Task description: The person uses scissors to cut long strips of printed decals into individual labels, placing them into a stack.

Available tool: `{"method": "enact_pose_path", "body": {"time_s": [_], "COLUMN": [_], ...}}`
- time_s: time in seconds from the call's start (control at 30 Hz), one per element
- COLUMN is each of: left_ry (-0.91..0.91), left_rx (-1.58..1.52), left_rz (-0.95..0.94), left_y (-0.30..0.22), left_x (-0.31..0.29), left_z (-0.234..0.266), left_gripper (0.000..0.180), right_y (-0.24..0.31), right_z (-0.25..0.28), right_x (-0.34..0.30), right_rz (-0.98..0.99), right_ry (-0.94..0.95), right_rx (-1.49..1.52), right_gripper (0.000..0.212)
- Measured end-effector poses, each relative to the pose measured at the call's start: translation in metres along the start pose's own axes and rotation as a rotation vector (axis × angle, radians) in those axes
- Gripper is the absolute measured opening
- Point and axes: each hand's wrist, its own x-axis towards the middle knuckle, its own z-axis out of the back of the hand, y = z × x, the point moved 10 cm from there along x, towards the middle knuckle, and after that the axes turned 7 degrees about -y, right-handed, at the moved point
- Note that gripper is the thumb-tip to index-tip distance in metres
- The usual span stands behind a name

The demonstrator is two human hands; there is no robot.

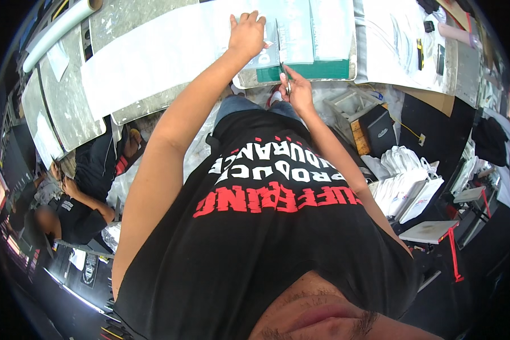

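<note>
My left hand (247,35) lies on a long whitish film sheet (153,62) at the table's near side, its fingers spread and pressing down. In my right hand (296,90) is a pair of scissors (282,67), fingers closed round the handles. The blades point away from me, along the edge of a printed translucent strip beside my left hand. Pale blue-green sheets (326,34) lie right of the blades. Beneath them a green cutting mat (323,70) shows along the table's front edge.
A roll of white film (59,34) lies at the far left. Bundled white bags (405,184) stand low on the right, near a black box (378,129) and a folding stool (430,231) with red legs. At the left, another person (76,212) sits low, hands on something unclear.
</note>
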Motion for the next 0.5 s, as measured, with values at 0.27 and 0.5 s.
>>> {"method": "enact_pose_path", "body": {"time_s": [0.27,0.5], "left_ry": [0.030,0.056], "left_rx": [0.035,0.052], "left_rz": [-0.003,0.002], "left_y": [-0.005,-0.006], "left_x": [0.000,0.000], "left_z": [-0.002,-0.003], "left_gripper": [0.078,0.069], "right_y": [0.105,0.310], "right_z": [-0.025,-0.022], "right_x": [0.087,0.045], "right_rz": [0.107,0.610], "right_ry": [-0.072,0.210], "right_rx": [-0.079,0.258], "right_gripper": [0.030,0.058]}}
